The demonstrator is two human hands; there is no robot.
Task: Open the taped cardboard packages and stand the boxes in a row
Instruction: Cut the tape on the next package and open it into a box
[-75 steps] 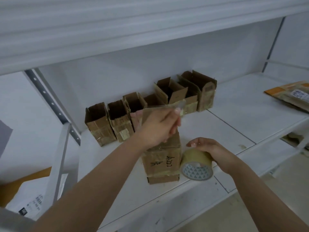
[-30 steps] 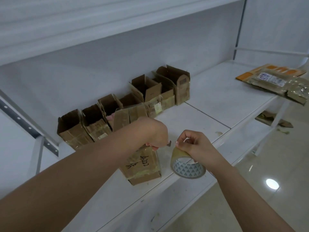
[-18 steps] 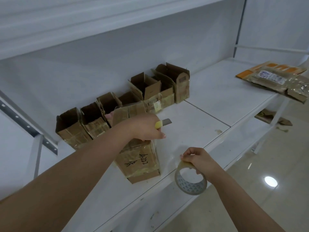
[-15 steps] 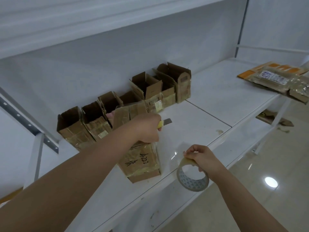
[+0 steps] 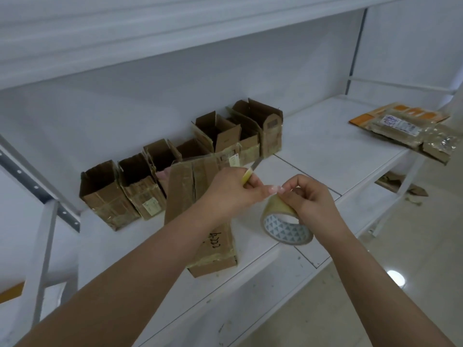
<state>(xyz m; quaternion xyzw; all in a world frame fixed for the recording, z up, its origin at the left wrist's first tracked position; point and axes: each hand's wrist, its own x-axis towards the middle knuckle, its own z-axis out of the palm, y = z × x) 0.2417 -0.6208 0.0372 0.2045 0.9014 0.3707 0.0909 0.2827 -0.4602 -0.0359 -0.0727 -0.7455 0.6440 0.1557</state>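
Observation:
A tall taped cardboard box (image 5: 193,186) with handwriting on its side stands on the white shelf (image 5: 313,156) near the front edge. My left hand (image 5: 233,191) is above it and grips a yellow utility knife (image 5: 248,172) whose blade points up and right. My right hand (image 5: 308,199) holds a roll of clear packing tape (image 5: 285,226) by its top, and the fingertips of both hands meet at the tape's edge. Several opened boxes (image 5: 180,156) stand in a row along the back wall.
Flattened packages (image 5: 411,128) with labels lie at the shelf's far right end. A slotted metal upright (image 5: 37,191) runs down at the left. Another shelf board (image 5: 150,33) hangs overhead. The floor (image 5: 413,271) lies beyond the shelf's front edge.
My right hand has lifted the tape roll back up toward my left hand, and the fingertips now meet at the tape. The knife stays in my left hand.

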